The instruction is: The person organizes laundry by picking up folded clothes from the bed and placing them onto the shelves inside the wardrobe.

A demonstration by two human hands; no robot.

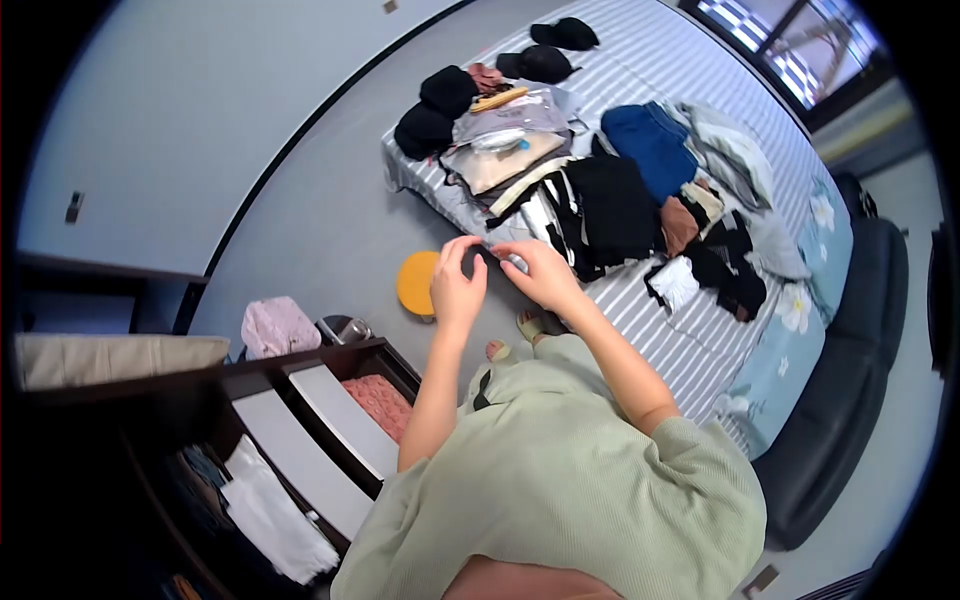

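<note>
My left hand (pixel 459 288) is raised in front of me, thumb and fingers curved apart with a gap between them. Close beside it, my right hand (pixel 541 274) points its fingers toward the left fingertips, the thumb apart. I make out nothing held in either. Beyond them on the bed lie a stack of folded black clothes (pixel 615 210), packaged clothes (pixel 505 165) in clear bags, and blue folded shorts (pixel 648 145). Small black garments (pixel 725 265) and a white cloth (pixel 674 284) lie to the right.
Several black caps (pixel 450 92) sit on the bed's far end. A yellow stool (pixel 417 283) stands below my left hand. At left are dark open drawers (pixel 300 460), a pink bag (pixel 280 327) and a beige storage box (pixel 120 360). The striped bed (pixel 650 335) has a black headboard (pixel 860 380).
</note>
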